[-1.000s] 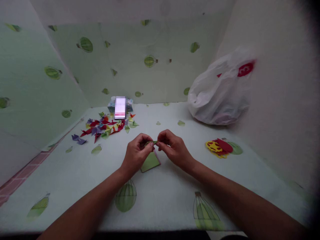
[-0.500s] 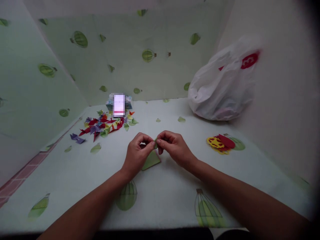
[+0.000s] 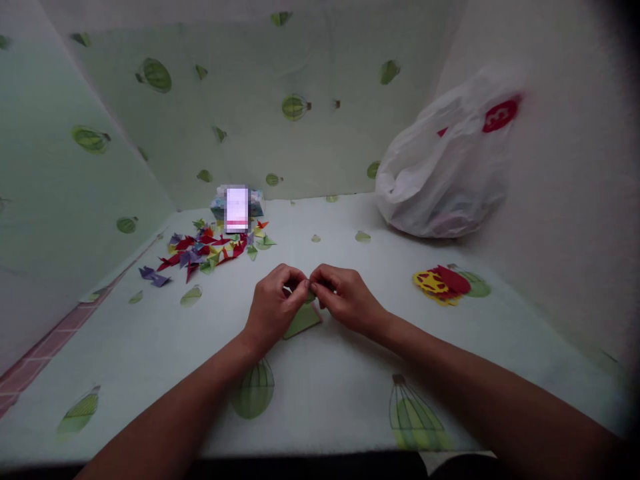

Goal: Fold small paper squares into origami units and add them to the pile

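Note:
My left hand point(image 3: 278, 300) and my right hand point(image 3: 345, 295) meet at their fingertips over the middle of the table. Both pinch a small piece of green folded paper point(image 3: 311, 296), mostly hidden behind the fingers. Just below it, partly covered by my left hand, lies a stack of green square paper point(image 3: 303, 323) on the tablecloth. A heap of folded paper cranes point(image 3: 210, 250) in red, purple, yellow, green and orange spreads out at the back left.
A lit phone point(image 3: 237, 209) leans on a tissue box point(image 3: 257, 202) behind the cranes. At the right lie red and yellow paper cut-outs point(image 3: 440, 285). A white plastic bag point(image 3: 447, 173) stands at the back right against the wall. Balloon-print cloth point(image 3: 200, 373) covers the table.
My right hand's fingertips have shifted slightly left, closer to my left fingertips, and hide more of the small green paper. The heap and the bag stay where they were.

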`<state>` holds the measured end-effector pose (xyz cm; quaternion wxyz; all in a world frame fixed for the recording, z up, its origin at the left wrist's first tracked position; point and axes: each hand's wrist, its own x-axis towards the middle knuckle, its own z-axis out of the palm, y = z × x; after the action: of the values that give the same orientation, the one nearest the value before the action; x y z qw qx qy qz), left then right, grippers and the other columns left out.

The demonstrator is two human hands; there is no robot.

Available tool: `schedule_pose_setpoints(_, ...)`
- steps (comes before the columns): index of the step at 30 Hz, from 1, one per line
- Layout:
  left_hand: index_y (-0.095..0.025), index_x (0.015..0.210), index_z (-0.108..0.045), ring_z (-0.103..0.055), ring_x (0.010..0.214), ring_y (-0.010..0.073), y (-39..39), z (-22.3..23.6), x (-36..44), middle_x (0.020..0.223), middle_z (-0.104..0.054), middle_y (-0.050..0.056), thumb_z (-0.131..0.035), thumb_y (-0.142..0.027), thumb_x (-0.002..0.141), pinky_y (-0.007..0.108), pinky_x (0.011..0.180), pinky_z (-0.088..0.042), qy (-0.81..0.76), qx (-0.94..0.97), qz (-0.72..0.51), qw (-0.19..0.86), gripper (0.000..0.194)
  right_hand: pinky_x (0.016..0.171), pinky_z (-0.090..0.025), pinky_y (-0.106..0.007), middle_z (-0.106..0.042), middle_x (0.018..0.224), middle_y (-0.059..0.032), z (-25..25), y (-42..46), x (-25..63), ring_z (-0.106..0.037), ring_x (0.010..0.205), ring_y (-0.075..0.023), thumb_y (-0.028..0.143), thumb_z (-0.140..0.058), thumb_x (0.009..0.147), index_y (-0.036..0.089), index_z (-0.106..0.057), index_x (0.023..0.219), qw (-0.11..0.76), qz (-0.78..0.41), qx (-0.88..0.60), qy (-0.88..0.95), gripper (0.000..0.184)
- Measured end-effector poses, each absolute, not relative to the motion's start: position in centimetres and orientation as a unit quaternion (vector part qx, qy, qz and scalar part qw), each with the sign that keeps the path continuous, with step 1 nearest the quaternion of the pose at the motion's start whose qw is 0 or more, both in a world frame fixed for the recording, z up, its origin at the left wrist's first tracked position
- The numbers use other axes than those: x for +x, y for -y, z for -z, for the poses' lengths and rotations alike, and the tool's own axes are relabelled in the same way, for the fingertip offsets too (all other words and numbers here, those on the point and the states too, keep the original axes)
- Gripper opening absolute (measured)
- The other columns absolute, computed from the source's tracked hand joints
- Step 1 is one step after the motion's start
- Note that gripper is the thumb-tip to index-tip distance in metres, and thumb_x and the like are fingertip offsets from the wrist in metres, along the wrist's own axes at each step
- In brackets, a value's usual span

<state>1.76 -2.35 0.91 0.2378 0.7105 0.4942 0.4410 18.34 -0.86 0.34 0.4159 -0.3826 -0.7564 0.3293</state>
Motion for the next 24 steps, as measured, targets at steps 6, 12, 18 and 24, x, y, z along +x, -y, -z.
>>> schedule_pose_setpoints(6, -0.017, 0.072, -0.060, -0.056, 0.063, 0.0123, 2.09, -0.79, 1.63, 0.070, -0.061, 0.000, -0.058, -0.022, 0.080, 0.025, 0.060, -0.044, -0.509, 0.699, -0.436, 0.249, 0.009, 0.058, -0.035, -0.025, -0.056, 0.064, 0.0013, -0.29, 1.08, 18.24, -0.050, 0.059, -0.0111, 0.014, -0.051, 0.084, 0.017, -0.054, 0.073, 0.407, -0.342, -0.379, 0.757, 0.012)
schedule_pose_setpoints(12, -0.017, 0.076, -0.063, -0.055, 0.061, 0.0125, 1.72, -0.76, 1.49, 0.067, -0.061, 0.000, -0.059, -0.029, 0.082, 0.024, 0.057, -0.044, -0.504, 0.673, -0.433, 0.326, 0.014, 0.056, -0.034, -0.025, -0.054, 0.062, 0.0023, -0.21, 0.98, 18.18, -0.047, 0.056, -0.0107, 0.017, -0.051, 0.085, 0.018, -0.053, 0.073, 0.407, -0.330, -0.390, 0.757, 0.013)
schedule_pose_setpoints(18, -0.017, 0.077, -0.063, -0.057, 0.062, 0.0126, 1.87, -0.62, 1.49, 0.071, -0.063, 0.001, -0.060, -0.029, 0.083, 0.024, 0.058, -0.046, -0.503, 0.670, -0.445, 0.315, 0.013, 0.058, -0.035, -0.024, -0.055, 0.063, 0.0020, -0.17, 1.16, 18.03, -0.047, 0.058, -0.0105, 0.016, -0.052, 0.085, 0.018, -0.053, 0.073, 0.430, -0.298, -0.394, 0.755, 0.013)
schedule_pose_setpoints(24, -0.017, 0.078, -0.063, -0.058, 0.061, 0.0125, 1.89, -0.60, 1.50, 0.072, -0.065, 0.001, -0.062, -0.030, 0.083, 0.024, 0.057, -0.047, -0.502, 0.658, -0.447, 0.339, 0.013, 0.059, -0.037, -0.025, -0.057, 0.066, 0.0012, -0.07, 1.20, 18.01, -0.049, 0.060, -0.0117, 0.015, -0.053, 0.085, 0.019, -0.054, 0.075, 0.437, -0.262, -0.394, 0.765, 0.011)
